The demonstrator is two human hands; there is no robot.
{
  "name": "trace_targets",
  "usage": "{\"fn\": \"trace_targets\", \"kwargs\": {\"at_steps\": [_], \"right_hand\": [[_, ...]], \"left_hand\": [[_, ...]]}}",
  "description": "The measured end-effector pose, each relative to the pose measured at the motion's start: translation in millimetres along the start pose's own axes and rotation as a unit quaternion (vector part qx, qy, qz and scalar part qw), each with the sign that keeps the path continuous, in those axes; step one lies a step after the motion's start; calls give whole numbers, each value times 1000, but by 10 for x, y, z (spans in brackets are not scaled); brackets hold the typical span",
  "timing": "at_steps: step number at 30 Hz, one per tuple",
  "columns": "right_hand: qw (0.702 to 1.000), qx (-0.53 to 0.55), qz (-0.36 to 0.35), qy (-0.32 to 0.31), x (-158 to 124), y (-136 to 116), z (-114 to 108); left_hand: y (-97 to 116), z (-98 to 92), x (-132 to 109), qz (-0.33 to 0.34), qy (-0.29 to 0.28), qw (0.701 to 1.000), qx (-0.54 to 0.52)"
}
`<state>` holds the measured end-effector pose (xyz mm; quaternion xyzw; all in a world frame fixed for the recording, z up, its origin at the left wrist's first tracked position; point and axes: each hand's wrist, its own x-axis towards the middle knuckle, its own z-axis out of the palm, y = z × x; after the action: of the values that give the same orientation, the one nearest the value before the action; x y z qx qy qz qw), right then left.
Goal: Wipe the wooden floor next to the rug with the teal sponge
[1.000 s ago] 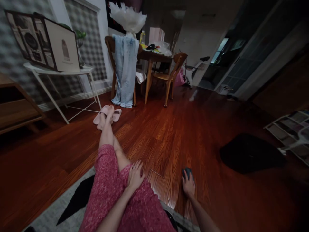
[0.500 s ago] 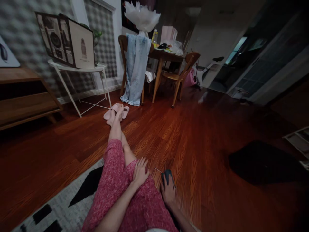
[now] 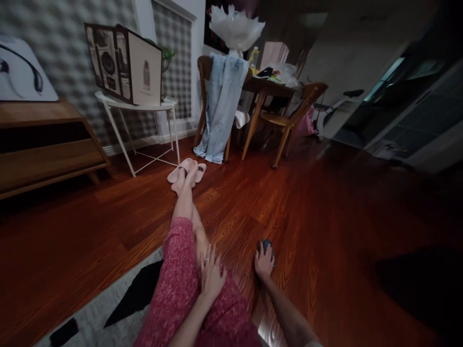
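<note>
My left hand rests flat on my right knee, over the hem of the pink-red trousers. Its fingers are stretched out and a ring shows on one of them. Out to the right of my leg, my right hand is curved over a small dark blue rounded object, by its shape a computer mouse. The fingers lie along its top and sides. Whether the mouse touches the wooden floor I cannot tell.
Pink slippers are at my crossed feet. Ahead stand a white side table with a printed box, jeans over a chair, and another chair. A patterned rug lies under my legs; a wooden cabinet is left.
The view has turned left, so the furniture sits further right. My right hand has moved forward and away from my leg with the mouse. My left hand stays on the knee.
</note>
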<state>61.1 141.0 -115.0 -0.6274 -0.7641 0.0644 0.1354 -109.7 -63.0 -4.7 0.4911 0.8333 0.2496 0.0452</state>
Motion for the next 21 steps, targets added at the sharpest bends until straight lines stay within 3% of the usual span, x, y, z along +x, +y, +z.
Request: {"fn": "trace_targets", "kwargs": {"at_steps": [2,4,9,12,15,18,21], "right_hand": [[1000,-8,30,-1,129,-256,51],[1000,-15,17,-16,177,-606,135],[981,-8,-180,-73,-6,-1538,459],[950,8,-295,-101,-141,-1860,600],[920,32,-374,-110,-104,-1880,590],[901,48,-417,-110,141,-1637,451],[930,39,-354,-90,468,-1185,275]], "left_hand": [[19,5,-12,-2,0,1000,-6],[39,1,-24,-5,5,1000,-11],[79,-21,-31,-6,24,999,-21],[88,-29,-34,-9,31,999,-18],[90,-45,-40,-9,29,999,-12],[94,-75,-42,-9,21,1000,-14],[98,-104,-36,-16,10,1000,-19]]}}
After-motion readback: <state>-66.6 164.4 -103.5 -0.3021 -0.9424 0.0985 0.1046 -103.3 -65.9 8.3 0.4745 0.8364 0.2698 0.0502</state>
